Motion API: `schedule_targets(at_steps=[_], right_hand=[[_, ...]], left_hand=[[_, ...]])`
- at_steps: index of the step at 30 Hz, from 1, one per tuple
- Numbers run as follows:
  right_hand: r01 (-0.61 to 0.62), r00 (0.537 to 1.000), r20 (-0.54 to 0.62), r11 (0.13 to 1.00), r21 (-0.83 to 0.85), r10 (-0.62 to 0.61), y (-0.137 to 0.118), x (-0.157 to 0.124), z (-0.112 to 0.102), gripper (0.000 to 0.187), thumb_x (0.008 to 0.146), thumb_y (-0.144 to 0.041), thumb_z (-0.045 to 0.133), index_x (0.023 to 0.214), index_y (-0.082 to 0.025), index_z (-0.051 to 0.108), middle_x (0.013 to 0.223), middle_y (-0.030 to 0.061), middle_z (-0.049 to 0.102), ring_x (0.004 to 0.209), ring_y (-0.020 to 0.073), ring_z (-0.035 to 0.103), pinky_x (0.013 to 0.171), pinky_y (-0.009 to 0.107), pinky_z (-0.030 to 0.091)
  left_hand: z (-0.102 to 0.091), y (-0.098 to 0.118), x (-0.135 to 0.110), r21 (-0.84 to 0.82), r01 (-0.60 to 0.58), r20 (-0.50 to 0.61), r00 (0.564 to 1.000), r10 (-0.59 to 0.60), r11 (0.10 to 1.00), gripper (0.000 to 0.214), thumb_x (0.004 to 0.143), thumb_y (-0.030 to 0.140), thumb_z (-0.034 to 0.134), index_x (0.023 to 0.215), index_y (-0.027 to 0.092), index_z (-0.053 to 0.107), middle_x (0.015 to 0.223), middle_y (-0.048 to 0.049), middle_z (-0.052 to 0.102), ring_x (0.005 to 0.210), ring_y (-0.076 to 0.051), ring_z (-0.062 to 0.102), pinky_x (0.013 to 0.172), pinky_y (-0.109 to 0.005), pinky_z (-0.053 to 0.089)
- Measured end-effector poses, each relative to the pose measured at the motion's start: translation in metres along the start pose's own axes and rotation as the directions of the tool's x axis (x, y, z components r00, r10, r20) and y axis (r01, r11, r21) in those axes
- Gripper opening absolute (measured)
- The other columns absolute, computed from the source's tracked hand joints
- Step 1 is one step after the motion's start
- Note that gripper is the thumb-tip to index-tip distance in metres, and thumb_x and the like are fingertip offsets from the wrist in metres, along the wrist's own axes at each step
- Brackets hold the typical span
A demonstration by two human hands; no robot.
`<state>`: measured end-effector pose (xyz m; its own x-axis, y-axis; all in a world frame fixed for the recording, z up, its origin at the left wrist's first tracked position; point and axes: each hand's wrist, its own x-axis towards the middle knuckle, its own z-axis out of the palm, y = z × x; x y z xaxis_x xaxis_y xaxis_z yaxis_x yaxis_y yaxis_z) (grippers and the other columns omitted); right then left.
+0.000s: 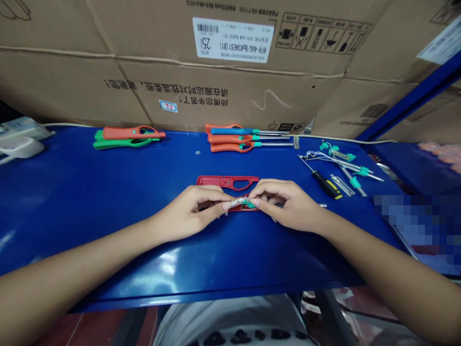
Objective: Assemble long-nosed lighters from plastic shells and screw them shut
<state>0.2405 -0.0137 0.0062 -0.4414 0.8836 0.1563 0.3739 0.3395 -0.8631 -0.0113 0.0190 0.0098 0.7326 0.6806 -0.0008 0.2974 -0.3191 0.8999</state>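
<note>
My left hand (196, 207) and my right hand (284, 203) meet at the middle of the blue table (108, 202), fingers pinched together on a small metal and teal lighter insert (242, 202). Both press it onto a red lighter shell half (240, 207) that lies mostly hidden under the fingers. A second red shell half (227, 181) lies flat just behind my hands, apart from them.
Assembled orange and blue lighters (237, 138) lie at the back centre; orange and green ones (126, 137) at back left. A yellow-black screwdriver (326, 184) and several loose metal-teal inserts (345, 166) sit to the right. Cardboard boxes (216, 72) wall the back.
</note>
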Motion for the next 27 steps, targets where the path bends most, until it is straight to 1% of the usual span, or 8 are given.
schedule_targets(at_steps=[2,6,10,14,21,27], right_hand=[[0.0,1.0,0.009,1.0,0.001,0.0,0.0007,-0.0002,-0.0006,0.013,0.096,-0.026,0.062,0.093,-0.016,0.069,0.085,0.0008,0.062,0.056,0.0037,0.052,0.047,0.016,0.042],[0.028,0.999,0.017,0.999,-0.027,-0.028,0.0016,-0.0006,-0.0014,0.013,0.096,-0.025,0.062,0.094,-0.016,0.07,0.088,0.0018,0.063,0.058,0.0039,0.054,0.049,0.016,0.043],[0.051,0.999,0.017,0.997,-0.056,-0.05,0.0015,0.0,-0.0011,0.013,0.096,-0.024,0.062,0.093,-0.015,0.071,0.087,0.0023,0.063,0.061,0.0047,0.055,0.05,0.016,0.042],[0.07,0.997,0.02,0.994,-0.084,-0.069,0.0004,0.0004,-0.0011,0.014,0.096,-0.025,0.062,0.092,-0.016,0.071,0.085,0.0024,0.063,0.062,0.0057,0.054,0.051,0.017,0.042],[0.076,0.997,0.04,0.987,-0.139,-0.071,-0.0011,0.0,-0.0019,0.014,0.097,-0.026,0.061,0.092,-0.017,0.07,0.087,0.0036,0.065,0.065,0.0079,0.056,0.056,0.02,0.044],[0.11,0.993,0.058,0.976,-0.188,-0.1,0.0002,-0.001,-0.0032,0.014,0.097,-0.026,0.06,0.093,-0.017,0.07,0.088,0.0048,0.067,0.067,0.0091,0.057,0.06,0.022,0.046]], left_hand=[[-0.0014,-0.0005,0.0003,0.027,-0.015,0.011,1.0,0.015,1.0,0.031,0.098,0.034,0.055,0.1,0.011,0.075,0.08,-0.0047,0.068,0.068,-0.014,0.058,0.06,-0.024,0.043],[-0.0022,-0.0003,0.0011,0.061,-0.034,0.015,0.999,0.033,0.998,0.032,0.098,0.034,0.054,0.097,0.01,0.075,0.077,-0.0039,0.065,0.067,-0.013,0.056,0.06,-0.024,0.042],[-0.0009,0.0016,0.0009,0.034,-0.028,0.015,1.0,0.027,0.999,0.028,0.097,0.031,0.056,0.102,0.013,0.076,0.084,-0.0045,0.067,0.071,-0.013,0.057,0.062,-0.024,0.043],[0.0001,0.0026,0.0004,0.022,-0.017,0.012,1.0,0.017,1.0,0.028,0.097,0.031,0.057,0.106,0.013,0.077,0.084,-0.0042,0.066,0.07,-0.013,0.055,0.062,-0.024,0.042],[-0.0001,0.0009,0.0,0.014,-0.023,0.007,1.0,0.023,1.0,0.029,0.097,0.031,0.058,0.109,0.015,0.078,0.09,-0.0059,0.07,0.075,-0.014,0.061,0.066,-0.024,0.046],[0.0001,0.0014,0.0005,0.02,-0.015,0.001,1.0,0.015,1.0,0.029,0.097,0.031,0.058,0.111,0.015,0.078,0.097,-0.0081,0.073,0.083,-0.017,0.066,0.069,-0.026,0.048]])
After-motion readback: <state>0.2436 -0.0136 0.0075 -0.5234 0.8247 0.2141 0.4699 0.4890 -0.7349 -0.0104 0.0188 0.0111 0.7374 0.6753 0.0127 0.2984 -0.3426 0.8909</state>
